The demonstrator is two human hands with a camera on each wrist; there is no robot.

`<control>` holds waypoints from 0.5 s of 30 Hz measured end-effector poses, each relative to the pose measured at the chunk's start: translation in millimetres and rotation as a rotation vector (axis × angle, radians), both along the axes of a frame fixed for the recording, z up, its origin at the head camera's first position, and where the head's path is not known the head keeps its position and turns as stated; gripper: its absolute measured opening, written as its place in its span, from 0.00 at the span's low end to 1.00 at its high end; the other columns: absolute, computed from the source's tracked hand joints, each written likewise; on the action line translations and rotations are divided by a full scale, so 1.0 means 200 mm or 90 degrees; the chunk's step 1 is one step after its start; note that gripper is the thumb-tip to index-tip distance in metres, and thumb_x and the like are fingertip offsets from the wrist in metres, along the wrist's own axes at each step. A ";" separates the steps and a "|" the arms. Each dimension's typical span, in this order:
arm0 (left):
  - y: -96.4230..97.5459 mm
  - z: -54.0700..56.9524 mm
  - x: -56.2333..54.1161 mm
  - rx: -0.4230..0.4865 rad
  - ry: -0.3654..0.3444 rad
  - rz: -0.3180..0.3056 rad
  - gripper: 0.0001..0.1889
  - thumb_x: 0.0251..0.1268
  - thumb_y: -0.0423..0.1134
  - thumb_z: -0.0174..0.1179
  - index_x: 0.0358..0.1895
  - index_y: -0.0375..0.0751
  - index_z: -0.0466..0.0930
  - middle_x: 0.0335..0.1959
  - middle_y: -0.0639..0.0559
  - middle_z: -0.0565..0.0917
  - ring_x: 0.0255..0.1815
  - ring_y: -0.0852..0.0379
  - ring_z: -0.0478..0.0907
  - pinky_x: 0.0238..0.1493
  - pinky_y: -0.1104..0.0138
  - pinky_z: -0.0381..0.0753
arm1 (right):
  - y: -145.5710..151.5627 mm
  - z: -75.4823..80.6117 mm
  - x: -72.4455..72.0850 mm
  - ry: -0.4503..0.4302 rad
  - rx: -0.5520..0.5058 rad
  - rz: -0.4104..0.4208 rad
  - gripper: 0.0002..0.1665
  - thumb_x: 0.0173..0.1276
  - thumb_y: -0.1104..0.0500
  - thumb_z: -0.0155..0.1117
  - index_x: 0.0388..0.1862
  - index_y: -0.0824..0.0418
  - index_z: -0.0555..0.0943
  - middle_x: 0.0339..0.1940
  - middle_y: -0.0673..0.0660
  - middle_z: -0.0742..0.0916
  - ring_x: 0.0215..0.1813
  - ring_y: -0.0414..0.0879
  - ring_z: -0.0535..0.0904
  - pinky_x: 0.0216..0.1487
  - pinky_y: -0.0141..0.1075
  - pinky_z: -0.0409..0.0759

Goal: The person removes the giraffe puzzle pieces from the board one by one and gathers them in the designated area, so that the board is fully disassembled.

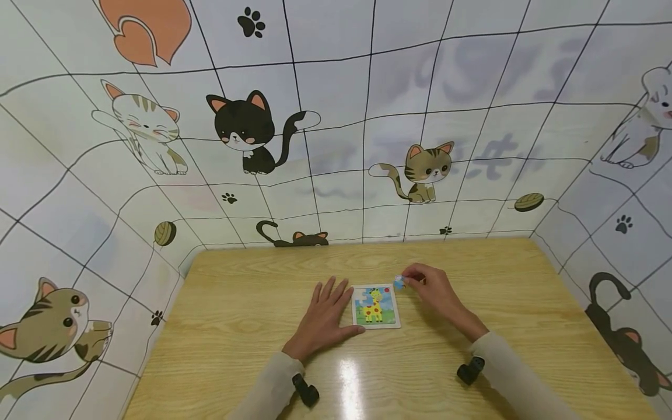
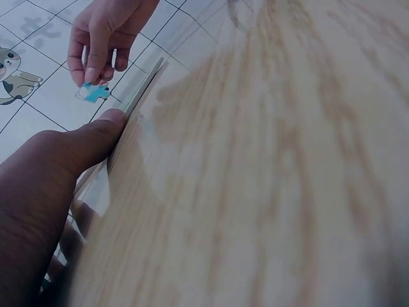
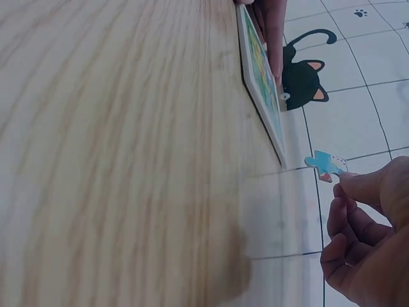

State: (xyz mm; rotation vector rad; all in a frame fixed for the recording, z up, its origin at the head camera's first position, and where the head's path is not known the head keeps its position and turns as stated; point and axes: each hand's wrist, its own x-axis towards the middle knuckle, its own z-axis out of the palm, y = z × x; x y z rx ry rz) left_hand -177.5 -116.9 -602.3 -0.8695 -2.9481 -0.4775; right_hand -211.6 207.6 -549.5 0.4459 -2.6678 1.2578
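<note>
A small giraffe jigsaw puzzle in a white-rimmed tray lies on the table. A pale, piece-shaped gap shows at the upper left of its picture. My left hand rests along the tray's left side, fingers spread and straight, with the thumb at the lower left corner. Between thumb and fingers, my right hand pinches a blue puzzle piece just off the tray's upper right corner. In the right wrist view the puzzle piece is held above the table, apart from the tray, its knob pointing towards it.
The wooden table spreads out on every side of the tray. Behind it and at both sides stand white walls with a grid and cartoon cats. Each wrist wears a black strap-on device, such as the right one.
</note>
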 end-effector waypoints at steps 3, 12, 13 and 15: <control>0.00 0.01 0.00 0.002 -0.002 -0.001 0.56 0.70 0.82 0.54 0.90 0.48 0.60 0.92 0.50 0.54 0.93 0.43 0.41 0.90 0.42 0.37 | 0.04 -0.01 0.01 -0.006 -0.002 -0.002 0.05 0.77 0.68 0.72 0.46 0.60 0.90 0.41 0.52 0.92 0.41 0.45 0.85 0.42 0.35 0.83; 0.01 0.03 0.01 -0.015 0.002 0.004 0.55 0.71 0.82 0.53 0.90 0.48 0.60 0.92 0.50 0.55 0.93 0.42 0.43 0.90 0.41 0.39 | 0.15 -0.04 0.01 -0.052 0.005 -0.011 0.04 0.78 0.67 0.72 0.47 0.61 0.90 0.43 0.54 0.92 0.43 0.46 0.86 0.45 0.36 0.84; 0.01 0.03 0.01 -0.015 0.001 0.004 0.55 0.71 0.82 0.53 0.90 0.48 0.60 0.92 0.50 0.55 0.93 0.42 0.43 0.90 0.42 0.39 | 0.15 -0.04 0.01 -0.057 0.004 -0.010 0.04 0.78 0.67 0.72 0.47 0.60 0.90 0.43 0.53 0.92 0.43 0.46 0.86 0.45 0.36 0.84; 0.01 0.02 0.01 -0.015 0.004 0.002 0.55 0.71 0.82 0.54 0.89 0.47 0.61 0.92 0.49 0.55 0.93 0.42 0.44 0.90 0.41 0.40 | 0.17 -0.05 0.00 -0.066 0.005 -0.006 0.04 0.78 0.67 0.72 0.48 0.60 0.90 0.43 0.53 0.92 0.43 0.47 0.86 0.45 0.37 0.84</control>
